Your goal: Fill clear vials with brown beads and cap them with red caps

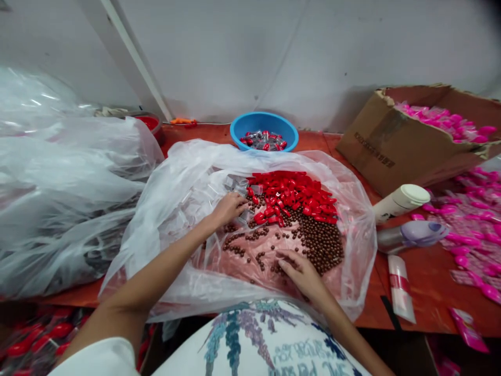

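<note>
My left hand [230,210] is closed, fingers pointing right, on a small clear plastic cup [246,217] that shows under its fingertips. The rest of its grip is hidden. Beside it, on the left, lies a heap of clear plastic cups [188,211]. My right hand [299,271] hovers low over scattered brown balls [260,258], its thumb and fingers slightly apart with nothing visible in them. A dense pile of brown balls [323,243] lies just beyond it. Shiny red plastic caps [293,193] are heaped behind the balls. All this rests on a spread clear plastic bag [152,245].
A blue basin [238,128] with red-capped pieces stands at the back. On the right are a cardboard box [391,141] of pink pieces, a white bottle [403,201], a lilac-topped flask [410,234], a tube [401,290] and loose pink pieces [477,224]. Bulky plastic bags [58,198] fill the left.
</note>
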The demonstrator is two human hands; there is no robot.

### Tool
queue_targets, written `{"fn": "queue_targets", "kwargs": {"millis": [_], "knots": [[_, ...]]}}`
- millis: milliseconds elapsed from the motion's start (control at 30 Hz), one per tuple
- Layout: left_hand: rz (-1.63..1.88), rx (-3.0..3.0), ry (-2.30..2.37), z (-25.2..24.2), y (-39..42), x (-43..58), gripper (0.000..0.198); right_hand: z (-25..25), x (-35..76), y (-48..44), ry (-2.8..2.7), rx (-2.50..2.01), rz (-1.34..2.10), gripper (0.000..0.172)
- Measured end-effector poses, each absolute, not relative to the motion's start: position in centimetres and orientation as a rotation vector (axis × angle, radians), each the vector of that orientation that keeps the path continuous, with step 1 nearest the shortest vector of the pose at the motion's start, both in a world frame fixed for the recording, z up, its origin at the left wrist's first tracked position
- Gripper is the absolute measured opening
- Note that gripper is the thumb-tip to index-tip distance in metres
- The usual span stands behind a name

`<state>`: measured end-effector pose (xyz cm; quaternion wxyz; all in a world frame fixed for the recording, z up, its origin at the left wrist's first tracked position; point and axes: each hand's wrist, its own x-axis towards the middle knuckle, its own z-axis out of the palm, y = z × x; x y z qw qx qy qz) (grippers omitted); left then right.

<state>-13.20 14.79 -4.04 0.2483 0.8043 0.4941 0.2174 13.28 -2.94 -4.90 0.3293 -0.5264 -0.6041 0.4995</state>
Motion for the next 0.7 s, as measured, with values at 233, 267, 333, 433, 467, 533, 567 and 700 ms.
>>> {"fn": "queue_targets", "kwargs": {"millis": [233,267,333,433,467,533,567,700], "knots": [[0.470,2.171,1.395,-4.7,10.9,-11.9,0.019,-3.4,11.9,0.6,-2.165,-1.388,0.818,0.032],[0.458,2.188,1.396,-4.7,10.5,-12.1,0.023,-3.0,11.9,1.3,-2.232,-1.419,0.743,0.032],[0.431,2.233,1.424,-4.8,9.8,-12.8,0.029,-2.4,12.3,2.2,-2.336,-1.517,0.624,0.030],[0.428,2.269,1.461,-5.2,8.7,-14.0,0.032,-1.6,14.2,2.5,-2.382,-1.718,0.518,0.022],[0.433,2.274,1.458,-5.4,8.5,-14.5,0.032,-1.4,15.2,2.2,-2.367,-1.794,0.483,0.019],[0.434,2.295,1.454,-5.8,8.3,-15.2,0.033,-1.1,17.6,1.2,-2.307,-1.946,0.405,0.016],[0.427,2.310,1.471,-5.9,8.3,-15.6,0.033,-1.1,18.8,0.5,-2.260,-2.019,0.360,0.016],[0.433,2.349,1.561,-6.4,8.9,-16.9,0.031,-1.8,23.2,-2.7,-2.038,-2.221,0.153,0.026]]}}
